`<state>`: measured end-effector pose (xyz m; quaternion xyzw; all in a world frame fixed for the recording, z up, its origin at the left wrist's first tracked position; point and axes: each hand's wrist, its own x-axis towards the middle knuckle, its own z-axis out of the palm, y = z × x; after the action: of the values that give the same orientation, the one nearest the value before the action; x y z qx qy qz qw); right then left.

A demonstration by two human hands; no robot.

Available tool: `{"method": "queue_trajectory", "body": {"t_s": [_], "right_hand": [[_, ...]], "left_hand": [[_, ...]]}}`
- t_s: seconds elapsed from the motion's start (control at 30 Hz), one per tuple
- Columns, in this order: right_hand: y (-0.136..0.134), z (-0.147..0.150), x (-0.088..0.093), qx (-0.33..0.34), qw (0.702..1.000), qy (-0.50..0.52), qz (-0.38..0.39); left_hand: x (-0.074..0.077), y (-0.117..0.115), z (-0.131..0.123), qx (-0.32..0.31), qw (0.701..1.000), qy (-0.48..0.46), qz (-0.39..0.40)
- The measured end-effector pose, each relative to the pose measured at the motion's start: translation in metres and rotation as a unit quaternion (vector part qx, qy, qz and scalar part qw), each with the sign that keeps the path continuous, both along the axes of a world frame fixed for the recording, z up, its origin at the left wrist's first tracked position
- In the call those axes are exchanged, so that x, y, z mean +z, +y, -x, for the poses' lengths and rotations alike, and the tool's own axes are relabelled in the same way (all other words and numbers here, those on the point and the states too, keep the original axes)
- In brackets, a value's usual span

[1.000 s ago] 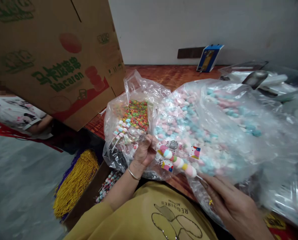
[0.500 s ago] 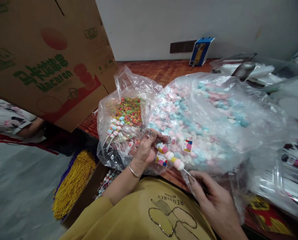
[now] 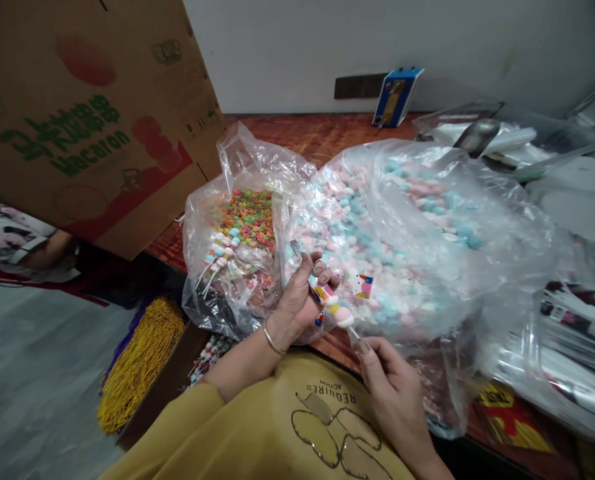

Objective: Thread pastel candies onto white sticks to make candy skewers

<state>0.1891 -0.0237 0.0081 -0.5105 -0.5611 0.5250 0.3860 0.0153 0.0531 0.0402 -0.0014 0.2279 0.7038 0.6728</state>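
Observation:
My right hand point(image 3: 393, 387) pinches the white stick of a marshmallow skewer point(image 3: 344, 316), whose pink, white and yellow pieces slant up toward my left hand point(image 3: 300, 297). That left hand is closed around a clear printed wrapper point(image 3: 364, 287), and the upper end of the skewer lies inside or against it, partly hidden by the fingers. Behind the hands a big clear bag point(image 3: 427, 193) is full of pink, blue and white marshmallows. Left of it, another clear bag holds small colourful ring candies point(image 3: 252, 213), with several finished-looking marshmallow skewers point(image 3: 220, 249) lying on top.
A large cardboard box point(image 3: 92, 120) rises at the left. Below it are a bundle of gold strands point(image 3: 144, 360) and an open carton. At the back stand a blue device point(image 3: 397, 97) and a metal scoop point(image 3: 477, 137). Plastic packaging point(image 3: 567, 360) lies at the right. A person's arm shows far left.
My right hand has moved up and left, closer to my left hand. More of the skewer is now covered by the left fingers and wrapper. The whole view has shifted slightly.

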Motion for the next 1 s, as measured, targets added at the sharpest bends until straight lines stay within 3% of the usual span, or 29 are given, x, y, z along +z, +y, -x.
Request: {"method": "queue_trajectory", "body": {"t_s": [0.1, 0.17, 0.23, 0.3, 0.33, 0.4, 0.47, 0.5, 0.53, 0.6, 0.67, 0.7, 0.77, 0.83, 0.9, 0.93, 1.0], "right_hand": [[0.001, 0.007, 0.001, 0.052, 0.955, 0.181, 0.227], [0.002, 0.010, -0.002, 0.064, 0.942, 0.220, 0.247], [0.003, 0.010, -0.007, 0.051, 0.980, 0.139, 0.129], [0.006, 0.008, -0.013, 0.028, 0.996, -0.018, -0.080], [0.008, 0.006, -0.015, 0.020, 0.977, -0.102, -0.186], [0.011, 0.002, -0.020, 0.017, 0.908, -0.231, -0.348], [0.014, 0.000, -0.023, 0.021, 0.859, -0.296, -0.417], [0.014, 0.000, -0.024, 0.020, 0.855, -0.305, -0.419], [0.014, 0.002, -0.023, 0.017, 0.866, -0.297, -0.403], [0.013, 0.006, -0.021, 0.012, 0.924, -0.225, -0.309], [0.012, 0.012, -0.017, 0.017, 0.986, -0.085, -0.141], [0.012, 0.015, -0.015, 0.020, 0.999, 0.002, -0.039], [0.012, 0.018, -0.012, 0.036, 0.972, 0.164, 0.162], [0.014, 0.018, -0.010, 0.066, 0.913, 0.271, 0.297], [0.014, 0.016, -0.011, 0.094, 0.885, 0.304, 0.339], [0.014, 0.015, -0.012, 0.095, 0.894, 0.296, 0.323], [0.014, 0.012, -0.014, 0.078, 0.947, 0.219, 0.221]], "left_hand": [[0.001, 0.000, -0.002, -0.002, 1.000, 0.005, 0.010], [0.003, 0.001, -0.004, -0.005, 1.000, 0.009, 0.025], [0.004, 0.002, -0.006, -0.006, 0.999, 0.019, 0.043], [0.006, 0.004, -0.008, -0.004, 0.997, 0.039, 0.073], [0.007, 0.005, -0.010, -0.001, 0.995, 0.052, 0.089], [0.008, 0.007, -0.013, 0.006, 0.991, 0.076, 0.110], [0.008, 0.007, -0.017, 0.012, 0.989, 0.095, 0.112], [0.007, 0.007, -0.020, 0.015, 0.989, 0.101, 0.109], [0.007, 0.006, -0.022, 0.014, 0.989, 0.105, 0.108], [0.005, 0.004, -0.026, 0.010, 0.988, 0.107, 0.108], [0.002, 0.003, -0.028, 0.001, 0.988, 0.102, 0.113], [0.001, 0.003, -0.028, -0.001, 0.988, 0.100, 0.114], [-0.003, 0.003, -0.026, 0.000, 0.990, 0.094, 0.108], [-0.006, 0.003, -0.024, -0.001, 0.992, 0.088, 0.086], [-0.008, 0.003, -0.022, -0.012, 0.994, 0.086, 0.060], [-0.009, 0.003, -0.021, -0.018, 0.995, 0.088, 0.051], [-0.008, 0.003, -0.021, -0.023, 0.994, 0.095, 0.050]]}}
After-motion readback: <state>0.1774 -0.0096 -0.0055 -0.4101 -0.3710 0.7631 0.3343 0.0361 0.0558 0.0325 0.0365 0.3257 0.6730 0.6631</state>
